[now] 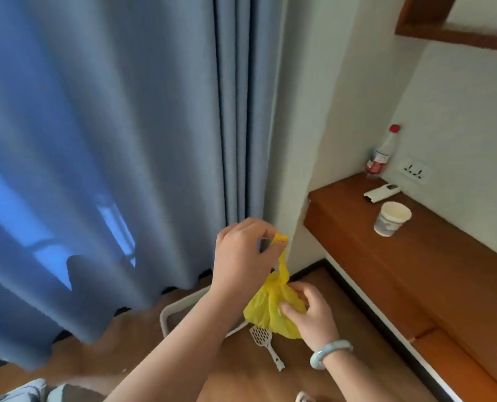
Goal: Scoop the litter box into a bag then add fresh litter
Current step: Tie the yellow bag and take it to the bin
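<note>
Blue curtains [111, 140] hang down to a wooden floor [241, 372] and fill the left and middle of the view, with a white wall beside them.

Most of the litter box [166, 311] is hidden. Only a white, rounded corner of its rim shows on the floor at the curtain's hem, and the left forearm crosses over the rest, so its contents cannot be seen. The yellow bag [266, 309] is opaque and bunched, and whatever it holds cannot be made out. It is up off the floor between the two hands, above the box's near edge.

The left hand [241, 256] pinches the bag's twisted top between thumb and fingertips and pulls it straight up. The right hand [311, 311], with a pale blue bangle [328, 351] on its wrist, has its fingers curled round the bag's bulging lower part, just under the gathered neck.

A white slotted scoop [263, 339] lies flat on the floor just beside the box, its head partly under the bag and its handle pointing toward the person. At the bottom left edge some pale, blurred cloth [29, 391] is cut off and too unclear to name.

On the right a brown wooden ledge [415, 256] runs along the wall. A plastic bottle [382, 153] with a red cap stands upright at its far corner, below it lies a white remote [382, 192], and nearer the front edge stands a white cup [392, 219] whose inside looks pale. A wall socket [414, 170] sits just above the ledge. A second wooden shelf [444, 33] is cut off at the top right corner.
</note>
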The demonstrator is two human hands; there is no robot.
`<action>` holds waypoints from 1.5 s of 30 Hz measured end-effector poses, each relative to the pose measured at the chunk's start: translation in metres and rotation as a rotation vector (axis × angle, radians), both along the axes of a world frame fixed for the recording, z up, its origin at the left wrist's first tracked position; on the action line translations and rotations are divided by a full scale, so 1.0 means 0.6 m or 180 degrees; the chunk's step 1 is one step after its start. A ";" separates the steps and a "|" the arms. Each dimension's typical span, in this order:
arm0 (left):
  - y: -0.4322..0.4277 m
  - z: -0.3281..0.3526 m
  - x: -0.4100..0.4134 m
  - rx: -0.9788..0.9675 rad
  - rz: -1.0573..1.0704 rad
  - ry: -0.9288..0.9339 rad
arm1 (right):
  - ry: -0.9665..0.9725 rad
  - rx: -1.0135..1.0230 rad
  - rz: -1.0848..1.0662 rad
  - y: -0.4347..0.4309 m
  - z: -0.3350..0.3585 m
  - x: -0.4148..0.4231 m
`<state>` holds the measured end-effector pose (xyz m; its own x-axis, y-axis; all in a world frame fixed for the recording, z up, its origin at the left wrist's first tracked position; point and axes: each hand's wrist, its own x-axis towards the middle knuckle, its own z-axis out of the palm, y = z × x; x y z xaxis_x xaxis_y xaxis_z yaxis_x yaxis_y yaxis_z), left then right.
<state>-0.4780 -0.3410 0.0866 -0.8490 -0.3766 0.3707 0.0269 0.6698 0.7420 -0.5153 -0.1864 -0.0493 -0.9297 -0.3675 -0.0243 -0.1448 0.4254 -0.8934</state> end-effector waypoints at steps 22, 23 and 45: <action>0.565 0.055 0.152 -0.0018 -0.2384 0.0244 | 0.0100 0.0163 -0.2550 0.513 0.029 0.372; 0.599 0.055 0.168 -0.0001 -0.2462 0.0219 | 0.0059 0.0216 -0.2619 0.545 0.028 0.393; 1.306 0.072 0.505 0.0495 -0.4619 -0.0073 | 0.0170 -0.0169 -0.5143 1.108 0.064 0.832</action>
